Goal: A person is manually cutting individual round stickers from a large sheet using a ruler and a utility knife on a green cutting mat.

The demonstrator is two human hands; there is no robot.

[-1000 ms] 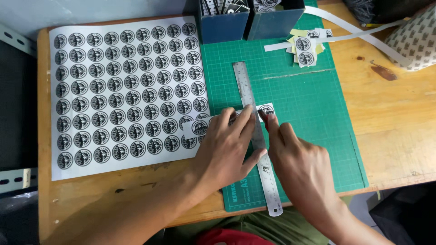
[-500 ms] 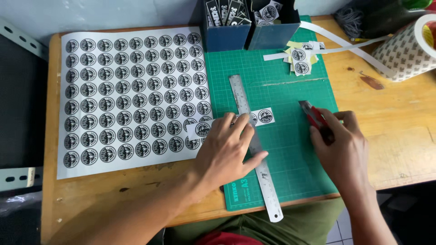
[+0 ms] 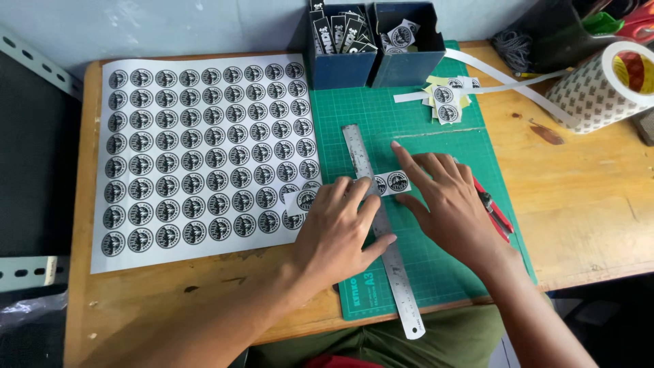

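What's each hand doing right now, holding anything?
Left hand: open, palm down, pressing the steel ruler onto the green cutting mat.
Right hand: open, fingers flat by the small sticker strip; grips nothing.

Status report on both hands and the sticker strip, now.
Left hand flat on steel ruler. Right hand fingers on sticker strip. Red cutter beside right hand. Nothing blocking.

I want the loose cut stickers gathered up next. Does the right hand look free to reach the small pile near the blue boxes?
Probably yes. The right hand lies flat on the green mat, holding nothing, and the mat between it and the sticker pile is bare apart from a thin paper strip.
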